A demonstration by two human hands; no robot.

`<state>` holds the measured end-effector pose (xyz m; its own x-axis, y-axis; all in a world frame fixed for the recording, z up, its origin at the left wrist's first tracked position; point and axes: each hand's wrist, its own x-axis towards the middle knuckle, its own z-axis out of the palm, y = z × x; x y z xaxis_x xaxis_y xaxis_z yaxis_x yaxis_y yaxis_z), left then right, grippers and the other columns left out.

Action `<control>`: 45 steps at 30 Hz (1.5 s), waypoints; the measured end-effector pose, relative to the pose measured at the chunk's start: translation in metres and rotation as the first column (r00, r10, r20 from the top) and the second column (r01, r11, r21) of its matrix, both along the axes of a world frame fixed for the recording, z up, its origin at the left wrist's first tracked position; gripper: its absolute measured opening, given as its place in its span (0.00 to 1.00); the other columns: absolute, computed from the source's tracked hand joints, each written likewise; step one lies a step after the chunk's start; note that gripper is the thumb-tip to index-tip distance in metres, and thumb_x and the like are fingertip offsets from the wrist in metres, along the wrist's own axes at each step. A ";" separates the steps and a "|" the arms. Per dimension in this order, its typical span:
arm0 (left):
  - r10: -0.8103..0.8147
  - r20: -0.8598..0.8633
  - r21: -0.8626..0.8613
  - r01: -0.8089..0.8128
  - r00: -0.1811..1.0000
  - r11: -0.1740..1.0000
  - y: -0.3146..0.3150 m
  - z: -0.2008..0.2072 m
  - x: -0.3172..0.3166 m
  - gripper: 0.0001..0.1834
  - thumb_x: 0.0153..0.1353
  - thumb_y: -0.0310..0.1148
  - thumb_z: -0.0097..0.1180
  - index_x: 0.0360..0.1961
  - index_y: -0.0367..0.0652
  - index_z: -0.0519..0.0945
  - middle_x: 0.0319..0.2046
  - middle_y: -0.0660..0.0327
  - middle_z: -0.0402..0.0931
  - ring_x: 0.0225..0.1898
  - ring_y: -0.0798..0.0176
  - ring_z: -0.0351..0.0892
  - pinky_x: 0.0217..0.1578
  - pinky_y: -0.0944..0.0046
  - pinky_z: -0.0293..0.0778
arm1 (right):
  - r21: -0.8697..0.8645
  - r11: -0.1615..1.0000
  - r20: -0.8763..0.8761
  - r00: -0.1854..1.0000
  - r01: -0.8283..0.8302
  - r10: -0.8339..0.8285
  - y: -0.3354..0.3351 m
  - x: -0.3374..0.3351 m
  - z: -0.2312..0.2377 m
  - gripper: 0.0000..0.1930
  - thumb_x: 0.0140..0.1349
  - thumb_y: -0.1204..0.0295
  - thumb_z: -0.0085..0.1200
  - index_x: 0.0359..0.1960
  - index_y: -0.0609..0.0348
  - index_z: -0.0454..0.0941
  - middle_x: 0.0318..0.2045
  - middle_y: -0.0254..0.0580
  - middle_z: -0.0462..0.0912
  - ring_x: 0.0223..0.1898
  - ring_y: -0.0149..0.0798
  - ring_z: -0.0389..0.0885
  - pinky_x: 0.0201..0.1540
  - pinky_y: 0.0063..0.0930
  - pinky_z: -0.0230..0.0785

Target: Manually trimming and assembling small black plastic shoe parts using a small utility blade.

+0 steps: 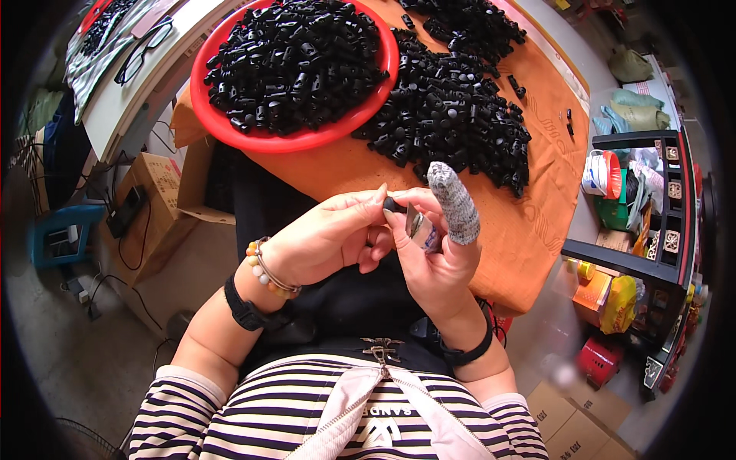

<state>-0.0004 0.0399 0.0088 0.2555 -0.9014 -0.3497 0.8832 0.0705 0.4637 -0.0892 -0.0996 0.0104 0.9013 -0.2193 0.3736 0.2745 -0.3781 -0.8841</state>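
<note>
While pinched between both hands' fingertips (381, 201), small black plastic piece (393, 205).

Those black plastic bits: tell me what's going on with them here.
A seated person works at an orange-covered table. The left hand pinches one small black piece at its fingertips. The right hand, a knitted grey cot on one finger, holds a small metal tool against it. A red bowl and a loose pile hold many more.
</note>
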 end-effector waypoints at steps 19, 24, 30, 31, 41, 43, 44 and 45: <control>0.277 0.001 -0.055 -0.276 0.961 0.959 0.000 0.006 0.001 0.17 0.67 0.41 0.42 0.52 0.43 0.68 0.25 0.69 0.69 0.18 0.78 0.60 0.18 0.78 0.56 | 0.442 0.897 -0.211 0.973 0.012 0.091 0.002 -0.003 0.011 0.20 0.59 0.73 0.57 0.51 0.68 0.70 0.38 0.35 0.79 0.35 0.20 0.72 0.37 0.12 0.65; 0.284 0.011 -0.066 -0.283 0.959 0.957 0.000 0.004 0.000 0.17 0.67 0.40 0.42 0.51 0.44 0.69 0.25 0.70 0.70 0.18 0.80 0.60 0.19 0.79 0.55 | 0.431 0.902 -0.231 0.965 -0.015 0.126 0.005 0.000 0.013 0.17 0.58 0.78 0.56 0.49 0.67 0.73 0.37 0.36 0.80 0.37 0.22 0.75 0.40 0.16 0.68; 0.303 0.041 -0.036 -0.302 0.952 0.953 -0.001 0.004 -0.002 0.15 0.68 0.40 0.42 0.50 0.44 0.69 0.23 0.72 0.69 0.17 0.81 0.56 0.18 0.79 0.52 | 0.348 0.937 -0.259 0.963 0.023 0.073 0.005 -0.002 0.013 0.18 0.55 0.79 0.58 0.49 0.66 0.73 0.39 0.38 0.80 0.39 0.23 0.75 0.41 0.17 0.69; 0.300 0.042 -0.037 -0.299 0.953 0.954 -0.001 0.004 -0.002 0.15 0.68 0.39 0.42 0.50 0.44 0.69 0.23 0.72 0.69 0.17 0.82 0.55 0.18 0.79 0.51 | 0.344 0.939 -0.251 0.966 0.023 0.068 0.006 -0.002 0.013 0.18 0.55 0.79 0.58 0.49 0.65 0.73 0.39 0.38 0.80 0.39 0.23 0.75 0.41 0.17 0.69; 0.296 0.064 -0.084 -0.290 0.953 0.953 0.000 0.000 -0.003 0.14 0.68 0.38 0.42 0.50 0.45 0.69 0.24 0.72 0.69 0.18 0.82 0.55 0.18 0.79 0.50 | 0.376 0.927 -0.293 0.950 0.010 0.108 0.003 -0.003 0.015 0.18 0.56 0.79 0.58 0.49 0.65 0.73 0.37 0.36 0.81 0.37 0.21 0.75 0.40 0.15 0.69; 0.340 0.077 -0.059 -0.336 0.937 0.940 -0.001 -0.001 -0.004 0.13 0.68 0.37 0.42 0.50 0.45 0.70 0.25 0.72 0.69 0.19 0.82 0.58 0.19 0.79 0.54 | 0.383 0.924 -0.280 0.955 0.016 0.100 0.005 -0.003 0.016 0.17 0.56 0.78 0.57 0.49 0.65 0.73 0.37 0.35 0.81 0.37 0.21 0.75 0.39 0.15 0.68; 0.341 0.078 -0.057 -0.337 0.937 0.940 -0.001 -0.001 -0.004 0.13 0.68 0.37 0.42 0.50 0.45 0.70 0.25 0.72 0.69 0.19 0.82 0.58 0.19 0.79 0.54 | 0.384 0.923 -0.280 0.955 0.015 0.101 0.006 -0.002 0.018 0.17 0.56 0.78 0.57 0.49 0.65 0.73 0.37 0.35 0.81 0.37 0.21 0.75 0.39 0.15 0.68; 0.337 0.086 -0.067 -0.332 0.937 0.941 0.000 -0.002 -0.004 0.13 0.68 0.36 0.42 0.50 0.44 0.70 0.26 0.71 0.70 0.20 0.82 0.60 0.20 0.79 0.57 | 0.360 0.933 -0.286 0.954 0.016 0.094 0.006 -0.002 0.019 0.17 0.56 0.78 0.57 0.49 0.65 0.73 0.37 0.35 0.81 0.36 0.21 0.75 0.39 0.15 0.68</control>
